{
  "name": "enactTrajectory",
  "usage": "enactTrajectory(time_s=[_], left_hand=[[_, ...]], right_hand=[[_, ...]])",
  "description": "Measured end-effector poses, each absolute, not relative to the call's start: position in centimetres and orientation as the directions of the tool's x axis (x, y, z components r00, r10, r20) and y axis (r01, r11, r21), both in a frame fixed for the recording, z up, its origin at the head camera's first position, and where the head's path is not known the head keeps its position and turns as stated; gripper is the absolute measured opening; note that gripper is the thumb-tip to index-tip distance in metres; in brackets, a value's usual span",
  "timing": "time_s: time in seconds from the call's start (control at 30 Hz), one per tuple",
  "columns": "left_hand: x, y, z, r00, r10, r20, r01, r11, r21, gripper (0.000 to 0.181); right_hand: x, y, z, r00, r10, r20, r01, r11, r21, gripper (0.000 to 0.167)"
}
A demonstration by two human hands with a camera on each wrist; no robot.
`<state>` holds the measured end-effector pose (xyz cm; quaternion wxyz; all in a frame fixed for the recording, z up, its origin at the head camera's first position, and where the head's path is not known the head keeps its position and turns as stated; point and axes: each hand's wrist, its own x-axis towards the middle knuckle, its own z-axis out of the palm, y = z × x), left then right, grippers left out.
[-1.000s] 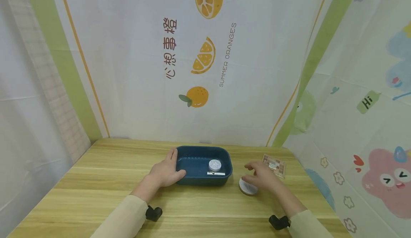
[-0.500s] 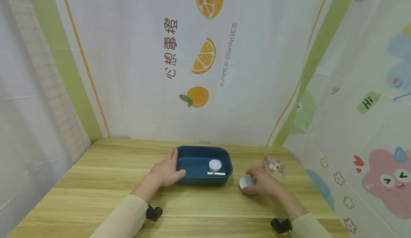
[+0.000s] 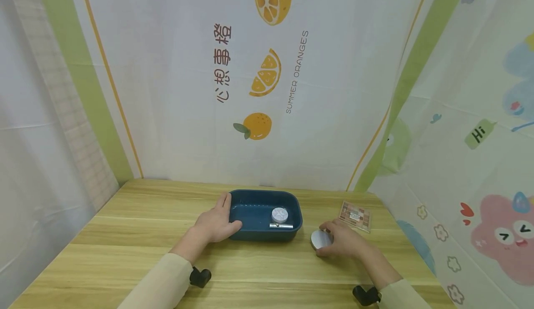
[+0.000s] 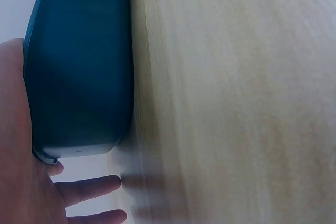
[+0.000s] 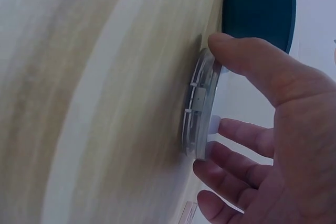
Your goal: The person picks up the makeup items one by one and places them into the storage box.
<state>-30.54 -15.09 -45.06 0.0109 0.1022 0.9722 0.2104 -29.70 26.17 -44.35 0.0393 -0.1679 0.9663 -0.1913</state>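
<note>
My left hand (image 3: 214, 222) rests on the left end of a dark blue tray (image 3: 264, 236), thumb at the near rim and fingers along the side; in the left wrist view its fingers are fairly straight. Inside the tray's right part lie a round white tin (image 3: 279, 215) and a small silver tube (image 3: 281, 226). To the right of the tray my right hand (image 3: 344, 241) grips a round compact (image 3: 321, 239) by its edges, thumb on the near side. The right wrist view shows the compact (image 5: 200, 106) with a clear rim, close to the tabletop, between thumb and fingers.
A flat checkered brown palette (image 3: 354, 216) lies on the wooden table (image 3: 250, 272) behind my right hand. A printed curtain (image 3: 187, 137) hangs along the table's back edge, and another cloth (image 3: 450, 170) hangs at the right.
My right hand has come down around the compact and its thumb has moved to the near edge; the palette shows more fully. My left hand and the tray have stayed put.
</note>
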Motion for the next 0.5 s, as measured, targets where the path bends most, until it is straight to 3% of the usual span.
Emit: enactTrajectory(time_s=[0.5], left_hand=[[-30.53, -15.06, -45.05, -0.979, 0.201, 0.018, 0.191, 0.892, 0.41, 0.103]], right_hand=[[-29.85, 26.14, -44.65, -0.938, -0.348, 0.014, -0.328, 0.87, -0.368, 0.073]])
